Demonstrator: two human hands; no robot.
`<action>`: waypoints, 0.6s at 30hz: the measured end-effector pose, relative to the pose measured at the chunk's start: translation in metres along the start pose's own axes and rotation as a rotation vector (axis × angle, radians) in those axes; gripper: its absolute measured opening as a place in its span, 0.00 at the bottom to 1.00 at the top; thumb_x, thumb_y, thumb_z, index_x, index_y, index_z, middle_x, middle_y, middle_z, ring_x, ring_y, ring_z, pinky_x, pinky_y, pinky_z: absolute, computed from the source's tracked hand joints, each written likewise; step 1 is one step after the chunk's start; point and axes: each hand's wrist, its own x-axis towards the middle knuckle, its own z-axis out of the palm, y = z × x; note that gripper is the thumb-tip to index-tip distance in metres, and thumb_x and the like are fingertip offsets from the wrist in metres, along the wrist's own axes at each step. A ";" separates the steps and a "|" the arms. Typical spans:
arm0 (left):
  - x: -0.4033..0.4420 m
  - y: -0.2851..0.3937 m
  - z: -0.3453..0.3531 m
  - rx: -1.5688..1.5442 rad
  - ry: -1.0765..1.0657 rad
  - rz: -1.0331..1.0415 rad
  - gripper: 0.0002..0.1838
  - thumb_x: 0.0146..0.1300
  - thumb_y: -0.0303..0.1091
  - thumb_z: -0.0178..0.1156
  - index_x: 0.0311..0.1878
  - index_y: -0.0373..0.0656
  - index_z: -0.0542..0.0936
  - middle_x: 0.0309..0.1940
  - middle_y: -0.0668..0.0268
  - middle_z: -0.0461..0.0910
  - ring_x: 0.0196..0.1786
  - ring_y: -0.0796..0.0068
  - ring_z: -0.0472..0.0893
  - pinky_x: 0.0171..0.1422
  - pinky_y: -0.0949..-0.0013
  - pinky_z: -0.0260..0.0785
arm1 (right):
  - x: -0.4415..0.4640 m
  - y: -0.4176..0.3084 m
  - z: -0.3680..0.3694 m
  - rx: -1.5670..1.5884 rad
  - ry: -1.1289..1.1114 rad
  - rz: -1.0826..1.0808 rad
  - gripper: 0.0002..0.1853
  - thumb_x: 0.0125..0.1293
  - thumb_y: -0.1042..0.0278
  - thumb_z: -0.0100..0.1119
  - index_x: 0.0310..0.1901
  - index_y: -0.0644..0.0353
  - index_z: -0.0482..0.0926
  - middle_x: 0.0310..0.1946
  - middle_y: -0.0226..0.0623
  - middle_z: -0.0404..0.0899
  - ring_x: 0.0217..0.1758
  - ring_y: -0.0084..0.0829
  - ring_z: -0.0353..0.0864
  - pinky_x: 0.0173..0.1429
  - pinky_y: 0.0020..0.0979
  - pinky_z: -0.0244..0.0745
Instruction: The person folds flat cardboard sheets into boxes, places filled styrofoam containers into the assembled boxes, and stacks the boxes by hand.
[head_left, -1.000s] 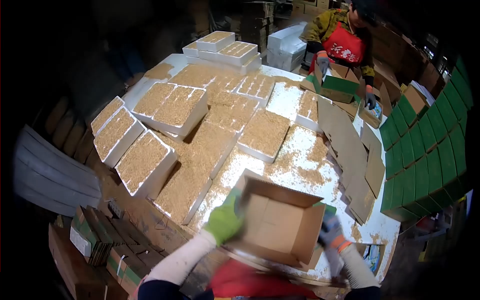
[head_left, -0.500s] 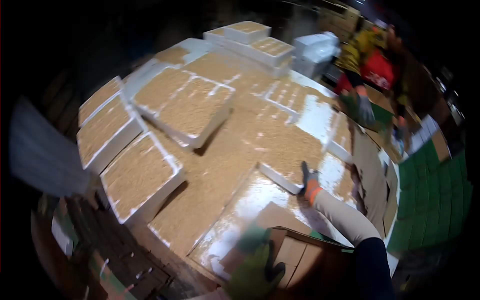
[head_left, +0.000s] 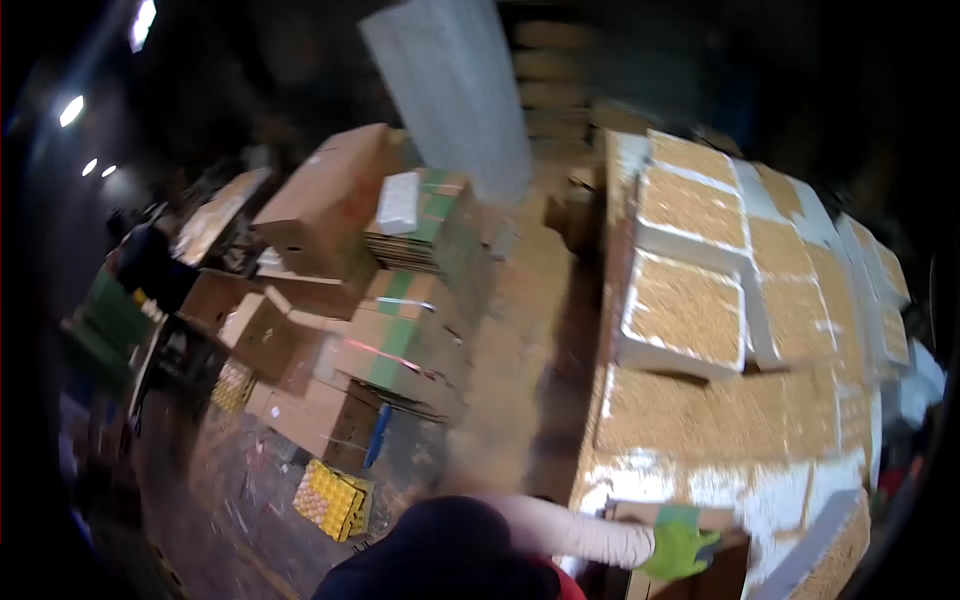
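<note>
My left hand (head_left: 682, 551), in a bright green glove with dark fingertips, is at the bottom right. It grips the edge of an open cardboard box (head_left: 637, 588), fingers over the box's dark inside. Green tape marks the box's far flap. Beyond it lies the white tabletop (head_left: 715, 478), strewn with tan, grain-like material. To the right a white foam box (head_left: 835, 555), topped with the same material, is tilted at the frame's edge. My right hand is out of view, so what holds that box up, if anything, is hidden.
More filled foam boxes (head_left: 690, 312) stand along the table. Across a dusty aisle (head_left: 510, 400) are stacks of flat cardboard (head_left: 395, 335), a large carton (head_left: 320, 205) and yellow trays of eggs (head_left: 333, 500). A pale hanging sheet (head_left: 450, 95) is at the back.
My view has swung left, bringing the aisle and cartons in. My right hand, at a foam box before, has left the view. My left hand stays at the cardboard box.
</note>
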 end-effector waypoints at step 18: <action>0.012 -0.010 -0.010 -0.304 -0.321 0.164 0.25 0.78 0.49 0.43 0.72 0.50 0.70 0.53 0.44 0.80 0.52 0.40 0.80 0.58 0.49 0.72 | -0.050 0.067 0.068 -1.203 -0.275 0.161 0.35 0.64 0.38 0.66 0.62 0.60 0.80 0.54 0.47 0.85 0.54 0.39 0.83 0.61 0.36 0.73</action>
